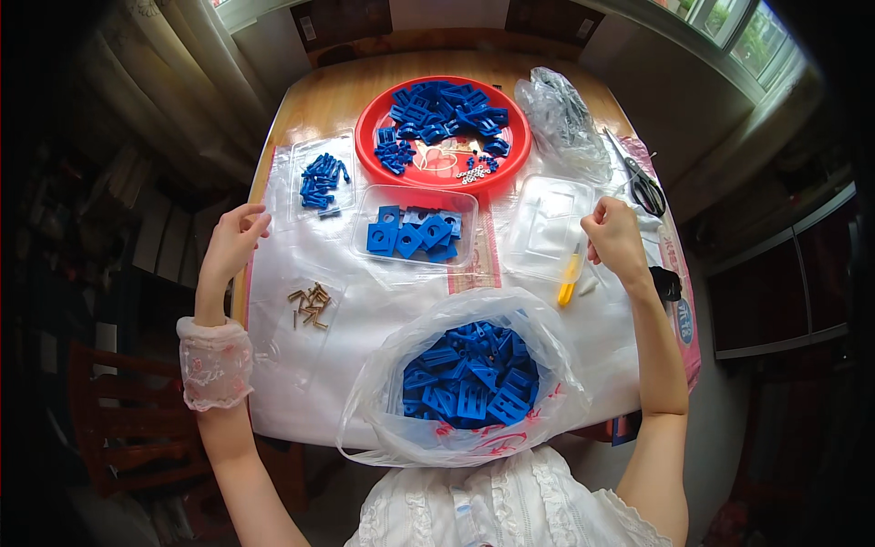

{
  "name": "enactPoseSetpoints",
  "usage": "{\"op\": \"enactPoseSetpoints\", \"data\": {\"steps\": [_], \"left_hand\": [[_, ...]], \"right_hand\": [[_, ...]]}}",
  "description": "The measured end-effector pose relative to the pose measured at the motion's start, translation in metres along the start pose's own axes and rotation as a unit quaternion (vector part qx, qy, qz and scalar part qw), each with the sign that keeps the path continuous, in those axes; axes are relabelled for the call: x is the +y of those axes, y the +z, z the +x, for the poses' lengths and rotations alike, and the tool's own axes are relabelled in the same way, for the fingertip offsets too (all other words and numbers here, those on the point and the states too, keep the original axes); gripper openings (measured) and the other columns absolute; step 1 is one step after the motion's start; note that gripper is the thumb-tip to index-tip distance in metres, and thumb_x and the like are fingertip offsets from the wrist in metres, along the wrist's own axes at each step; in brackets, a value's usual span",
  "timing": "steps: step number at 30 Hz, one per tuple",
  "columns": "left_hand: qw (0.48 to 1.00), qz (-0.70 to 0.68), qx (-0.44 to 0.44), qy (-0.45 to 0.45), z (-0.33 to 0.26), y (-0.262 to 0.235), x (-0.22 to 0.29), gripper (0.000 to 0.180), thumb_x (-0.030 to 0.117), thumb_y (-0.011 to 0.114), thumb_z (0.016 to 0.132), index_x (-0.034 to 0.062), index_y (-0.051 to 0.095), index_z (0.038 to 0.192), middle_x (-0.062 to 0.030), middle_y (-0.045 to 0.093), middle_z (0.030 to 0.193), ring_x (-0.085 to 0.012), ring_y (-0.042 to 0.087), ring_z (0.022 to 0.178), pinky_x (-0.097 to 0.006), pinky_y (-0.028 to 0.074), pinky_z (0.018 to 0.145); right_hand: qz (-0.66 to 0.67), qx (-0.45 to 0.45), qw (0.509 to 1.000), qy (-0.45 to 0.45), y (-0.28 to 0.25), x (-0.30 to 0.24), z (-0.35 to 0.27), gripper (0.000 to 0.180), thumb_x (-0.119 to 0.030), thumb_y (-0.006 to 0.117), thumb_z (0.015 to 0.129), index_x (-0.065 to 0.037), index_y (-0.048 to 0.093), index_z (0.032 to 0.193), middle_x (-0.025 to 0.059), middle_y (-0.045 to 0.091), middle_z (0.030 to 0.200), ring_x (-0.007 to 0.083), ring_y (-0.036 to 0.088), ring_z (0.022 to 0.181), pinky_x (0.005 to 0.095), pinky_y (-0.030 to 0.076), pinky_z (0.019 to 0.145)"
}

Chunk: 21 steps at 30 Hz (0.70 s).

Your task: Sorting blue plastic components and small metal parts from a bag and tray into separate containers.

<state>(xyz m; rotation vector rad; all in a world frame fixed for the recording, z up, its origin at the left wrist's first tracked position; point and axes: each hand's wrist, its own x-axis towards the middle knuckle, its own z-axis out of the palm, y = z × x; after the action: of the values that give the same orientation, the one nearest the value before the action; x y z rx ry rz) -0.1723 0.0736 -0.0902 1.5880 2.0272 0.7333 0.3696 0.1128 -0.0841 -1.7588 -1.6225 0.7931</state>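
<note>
Bag: clear plastic, mouth open, at the near table edge just in front of the person; holds a heap of blue plastic pieces.
Left hand: raised over the left edge of the plastic sheet, fingers curled loosely, nothing seen in it; whether it touches the sheet cannot be told.
Right hand: closed in a loose fist at the right side of the sheet, back toward the camera; what it pinches, if anything, cannot be told.
Yellow tool: slim, lies just left of and below the right hand, beside the empty clear box.
Screws: small brass-coloured cluster on the sheet, near side of the left hand, well apart from the bag.
Middle tray: clear, shallow, centre of the table, holds flat blue square parts.
Left tray: clear, far left, holds small blue pins.
Empty box: clear, right of the middle tray, close to the right hand.
Red plate: round, far centre, loaded with mixed blue parts and a few small silver bits.
Crumpled bag: clear, right of the red plate.
Scissors: dark handles, far right, beyond the right hand.
Table: wooden, covered mostly by the sheet.
</note>
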Motion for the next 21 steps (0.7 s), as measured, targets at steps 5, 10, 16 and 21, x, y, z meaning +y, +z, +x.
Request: {"op": "enactPoseSetpoints", "data": {"steps": [5,10,16,21], "left_hand": [[0.999,-0.027,0.005,0.048,-0.039,-0.014,-0.001,0.033,0.023,0.065,0.101,-0.0001,0.069,0.124,-0.0069,0.072,0.082,-0.0097,0.063,0.07,-0.026,0.049,0.065],[0.999,-0.012,0.019,0.032,-0.086,-0.02,0.008,0.028,0.019,0.066,0.101,0.0013,0.07,0.122,-0.0055,0.07,0.08,-0.0085,0.062,0.071,-0.026,0.048,0.063],[0.994,0.063,0.081,-0.023,-0.134,-0.016,0.003,0.027,0.012,0.065,0.098,-0.0012,0.069,0.121,-0.0094,0.071,0.081,-0.0133,0.064,0.069,-0.03,0.053,0.062],[0.994,0.057,0.063,-0.07,-0.157,0.004,-0.028,0.027,0.023,0.065,0.099,-0.0018,0.073,0.108,-0.0172,0.074,0.083,-0.0222,0.071,0.072,-0.034,0.054,0.07]], "right_hand": [[-0.049,0.008,0.999,0.0,0.013,0.005,0.016,0.023,-0.003,0.064,0.086,0.005,0.052,0.069,0.0145,0.062,0.06,0.0213,0.065,0.045,0.035,0.051,0.04],[-0.195,0.024,0.98,-0.041,0.027,0.018,0.042,0.02,-0.006,0.066,0.083,0.013,0.067,0.081,0.0323,0.068,0.08,0.0414,0.072,0.07,0.0463,0.059,0.066],[-0.315,0.073,0.941,-0.097,0.036,0.027,0.044,0.02,-0.008,0.062,0.087,0.01,0.071,0.087,0.0313,0.07,0.092,0.0473,0.07,0.091,0.0506,0.058,0.082],[-0.337,0.045,0.926,-0.163,0.04,-0.006,0.026,0.026,-0.018,0.063,0.093,0.006,0.07,0.084,0.0274,0.07,0.085,0.045,0.071,0.085,0.0509,0.057,0.078]]}}
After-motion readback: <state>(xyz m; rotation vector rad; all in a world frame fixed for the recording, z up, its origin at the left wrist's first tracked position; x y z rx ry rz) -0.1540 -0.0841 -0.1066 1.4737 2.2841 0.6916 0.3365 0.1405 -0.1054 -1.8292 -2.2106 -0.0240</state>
